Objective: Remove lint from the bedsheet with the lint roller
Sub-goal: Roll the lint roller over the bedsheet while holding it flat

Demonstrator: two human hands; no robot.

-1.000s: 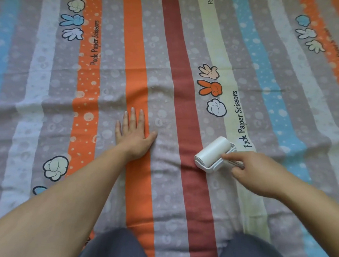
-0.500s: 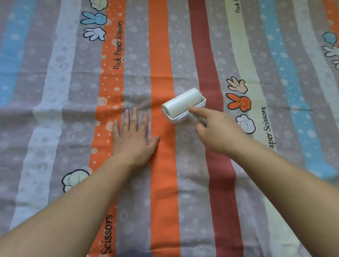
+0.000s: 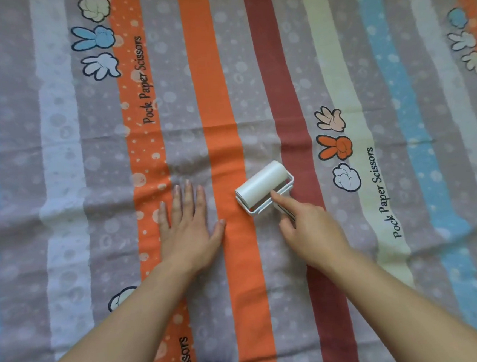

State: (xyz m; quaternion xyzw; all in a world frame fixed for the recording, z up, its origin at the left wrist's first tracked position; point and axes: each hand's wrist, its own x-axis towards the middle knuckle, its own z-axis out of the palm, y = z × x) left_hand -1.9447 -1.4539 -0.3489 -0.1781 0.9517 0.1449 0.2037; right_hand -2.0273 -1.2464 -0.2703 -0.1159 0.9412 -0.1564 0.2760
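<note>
Your right fingers (image 3: 283, 203) are curled round the handle (image 3: 288, 214) of the roller (image 3: 262, 186), index laid straight toward its frame. That right hand (image 3: 312, 232) sits at 5 o'clock of the drum. The roller lies on the sheet (image 3: 59, 166) between the orange and red stripes, long axis 8 to 2 o'clock. Your left hand (image 3: 190, 236) presses flat at 9 o'clock, just beside it, fingers straight. Likely the stroke runs toward 11 or 5, across that axis.

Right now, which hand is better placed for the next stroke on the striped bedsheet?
Right: the right hand grips the white cylindrical lint roller; the left hand lies flat on the striped bedsheet.
</note>
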